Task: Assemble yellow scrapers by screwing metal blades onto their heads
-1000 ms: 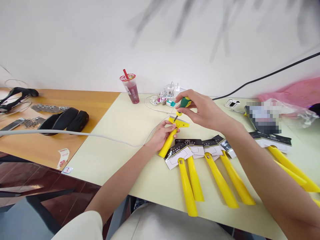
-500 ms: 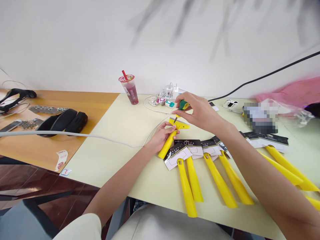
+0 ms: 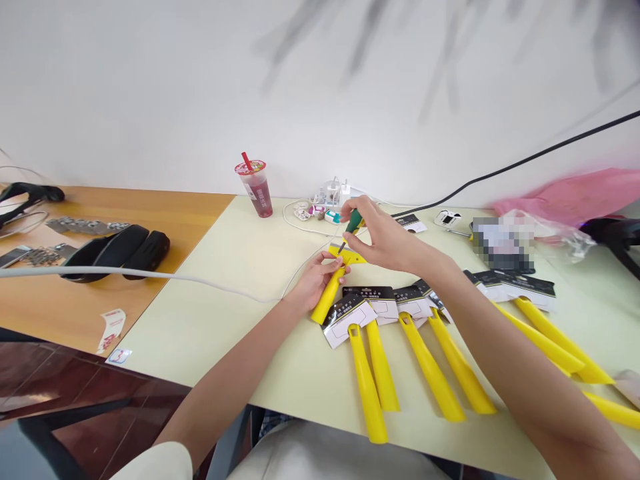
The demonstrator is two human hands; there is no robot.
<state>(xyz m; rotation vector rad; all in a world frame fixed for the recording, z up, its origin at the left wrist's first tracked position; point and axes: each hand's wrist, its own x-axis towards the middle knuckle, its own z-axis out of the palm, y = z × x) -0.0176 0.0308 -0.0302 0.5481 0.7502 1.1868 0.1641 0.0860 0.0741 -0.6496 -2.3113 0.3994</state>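
Note:
My left hand (image 3: 316,281) is closed around the handle of a yellow scraper (image 3: 327,299), whose wide head points away from me. Above it, my right hand (image 3: 375,233) grips a screwdriver (image 3: 354,222) with a green and yellow handle. The screwdriver's shaft slants down to the scraper's head, its tip close to my left thumb; whether it sits in a screw is too small to tell. Just right of my left hand lie several yellow handles (image 3: 367,387) with black-and-white packaging cards (image 3: 350,317) at their far ends.
A drink cup with a red straw (image 3: 257,190) stands near the wall. Behind my hands is a power strip with chargers (image 3: 333,195). A white cable (image 3: 215,283) crosses the left side. Metal pieces (image 3: 85,225) and a black case (image 3: 120,252) lie on the wooden table.
The view has shifted slightly. The screwdriver's handle has turned in my right hand, showing more green, and more of its shaft shows. My left hand keeps its hold on the scraper.

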